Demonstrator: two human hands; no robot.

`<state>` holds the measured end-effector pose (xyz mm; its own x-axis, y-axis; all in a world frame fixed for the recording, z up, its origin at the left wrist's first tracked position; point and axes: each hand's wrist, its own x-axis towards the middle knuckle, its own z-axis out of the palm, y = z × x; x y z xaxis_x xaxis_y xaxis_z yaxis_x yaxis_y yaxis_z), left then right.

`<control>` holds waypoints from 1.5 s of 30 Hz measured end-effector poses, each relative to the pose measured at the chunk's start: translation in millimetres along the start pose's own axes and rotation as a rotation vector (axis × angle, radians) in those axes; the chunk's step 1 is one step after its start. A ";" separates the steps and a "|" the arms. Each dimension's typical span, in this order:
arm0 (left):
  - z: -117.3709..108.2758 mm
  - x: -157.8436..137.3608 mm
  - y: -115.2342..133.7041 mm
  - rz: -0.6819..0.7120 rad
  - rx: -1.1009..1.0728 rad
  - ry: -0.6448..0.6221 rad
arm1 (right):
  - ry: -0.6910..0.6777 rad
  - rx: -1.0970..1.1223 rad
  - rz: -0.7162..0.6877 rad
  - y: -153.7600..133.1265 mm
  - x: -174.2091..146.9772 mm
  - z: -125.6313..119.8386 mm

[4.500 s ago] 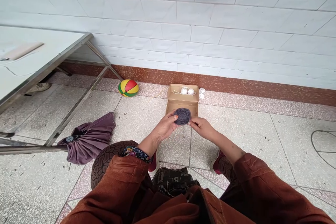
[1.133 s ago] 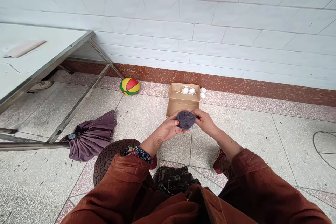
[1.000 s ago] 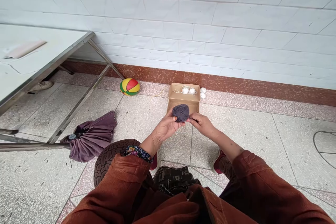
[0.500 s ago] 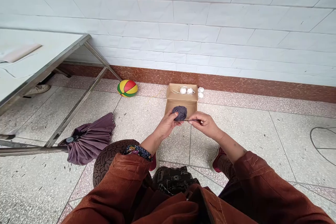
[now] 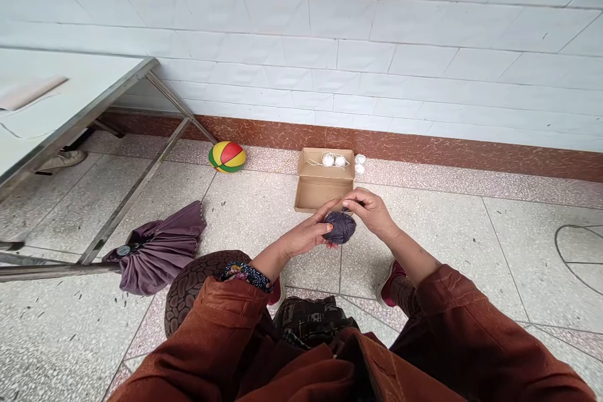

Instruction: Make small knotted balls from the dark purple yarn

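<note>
So the dark yarn ball (image 5: 340, 228) is sitting up off the floor, in front of the person's body, and the left hand (image 5: 306, 233) is doing the holding: thumb pressing on the near face, other fingers wrapping underneath. The right hand (image 5: 374, 210) is hanging just past the ball's far right edge, thumb and index finger pressing together on what's looking like a strand (image 5: 343, 209) of the same yarn, though it's pretty tiny to make out. From those right fingertips, the ball is lying back toward the body and a touch left. Long axis? I'm not seeing a clear one; it's coming across as roughly round. The left hand is the nearer one, since it's actually touching; I can't tell if the right fingertips are too.

Counting outward: one dark ball, then one open cardboard box (image 5: 324, 191) resting on the floor beyond the hands. Four white balls total: two (image 5: 333, 161) are lying in its far half with loose string, two more (image 5: 360, 164) are sitting just beside it on the right. Farther left, one striped ball (image 5: 227, 156), one purple umbrella-looking thing (image 5: 162, 248) and one table (image 5: 101, 66) are filling that side.
</note>
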<state>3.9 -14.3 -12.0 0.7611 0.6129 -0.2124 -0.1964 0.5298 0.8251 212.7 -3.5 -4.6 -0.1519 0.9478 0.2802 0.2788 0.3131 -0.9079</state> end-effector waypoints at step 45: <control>1.3 -4.9 7.5 0.016 -0.092 -0.088 | -0.110 -0.192 -0.051 10.2 -11.5 3.0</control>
<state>-0.5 -14.1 -4.0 0.8082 0.5696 -0.1496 -0.2612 0.5743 0.7758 214.4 -11.3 -18.0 -0.2696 0.9217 0.2787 0.4420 0.3756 -0.8146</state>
